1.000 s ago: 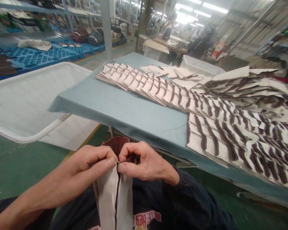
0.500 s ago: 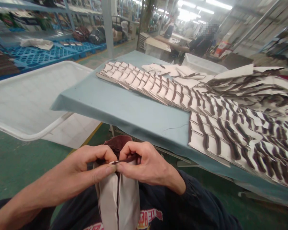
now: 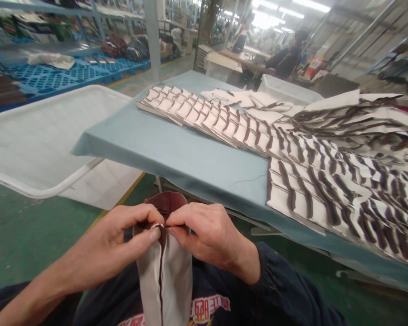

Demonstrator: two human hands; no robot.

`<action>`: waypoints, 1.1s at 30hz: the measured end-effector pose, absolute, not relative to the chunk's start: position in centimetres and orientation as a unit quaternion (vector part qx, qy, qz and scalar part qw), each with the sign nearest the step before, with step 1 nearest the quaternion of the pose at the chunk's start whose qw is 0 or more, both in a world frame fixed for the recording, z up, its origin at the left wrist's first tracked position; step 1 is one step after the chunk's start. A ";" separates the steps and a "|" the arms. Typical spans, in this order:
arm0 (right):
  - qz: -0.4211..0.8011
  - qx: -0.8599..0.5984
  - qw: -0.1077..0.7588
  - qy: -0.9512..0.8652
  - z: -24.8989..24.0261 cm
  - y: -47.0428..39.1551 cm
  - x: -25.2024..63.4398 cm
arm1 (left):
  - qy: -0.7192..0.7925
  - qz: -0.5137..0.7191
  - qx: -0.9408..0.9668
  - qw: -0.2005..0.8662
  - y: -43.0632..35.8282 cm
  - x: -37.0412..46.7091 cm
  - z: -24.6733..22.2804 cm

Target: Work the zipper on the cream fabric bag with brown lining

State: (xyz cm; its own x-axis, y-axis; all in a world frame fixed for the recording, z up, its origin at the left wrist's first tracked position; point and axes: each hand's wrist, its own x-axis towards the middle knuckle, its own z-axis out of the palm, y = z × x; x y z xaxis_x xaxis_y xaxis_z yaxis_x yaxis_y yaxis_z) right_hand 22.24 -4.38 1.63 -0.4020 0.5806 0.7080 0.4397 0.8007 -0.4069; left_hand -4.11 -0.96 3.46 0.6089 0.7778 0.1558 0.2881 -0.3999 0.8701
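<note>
Two hands meet low in the near centre, over the lap: the left hand (image 3: 117, 242) and the right hand (image 3: 209, 235) both pinch the top of a pale folded piece (image 3: 166, 276) with a dark seam running down its middle and a maroon flap (image 3: 166, 201) poking up behind the knuckles. Both are closed on it, thumbs and forefingers nipping the upper edge right at the seam. To do this well, the pinch looks best kept tight at the seam line, the two sides pulled evenly so the edge folds flat and the dark strip stays centred. Compared with half a second ago, the right thumb has slid in closer to the left one, and the fingers sit lower over the flap. Beyond, on the blue table (image 3: 177, 158), rows of finished pieces (image 3: 292, 154) lie overlapped like shingles, running far left to near right. A white tray (image 3: 37, 140) sits at the left.
</note>
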 end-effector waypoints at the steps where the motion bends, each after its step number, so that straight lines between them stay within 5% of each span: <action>1: 0.065 -0.308 0.450 -0.836 1.7 -4.4 22.2 | 0.340 0.286 0.786 0.430 -1.0 -4.0 3.4; 15: -0.136 -0.313 0.346 -0.874 3.9 -4.5 22.4 | 0.375 0.287 0.766 0.435 -1.4 -2.0 5.1; 21: 0.019 -0.328 0.422 -0.845 2.4 -3.5 22.4 | 0.364 0.246 0.770 0.464 -1.3 -2.4 5.1; 27: 0.259 -0.314 0.346 -0.845 3.5 -2.1 23.2 | 0.381 0.173 0.774 0.475 -0.8 -3.8 3.8; 33: 0.153 -0.359 0.258 -0.884 5.1 -1.7 22.8 | 0.375 0.180 0.805 0.422 0.1 -2.3 4.9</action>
State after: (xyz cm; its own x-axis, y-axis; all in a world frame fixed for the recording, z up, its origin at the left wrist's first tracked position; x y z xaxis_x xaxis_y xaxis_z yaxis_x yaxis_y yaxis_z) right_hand 22.79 -1.70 5.06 -0.6086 0.7143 0.3457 0.5562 0.6946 -0.4563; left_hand -2.32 0.13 4.93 0.6531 0.7567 -0.0271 0.4526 -0.3615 0.8151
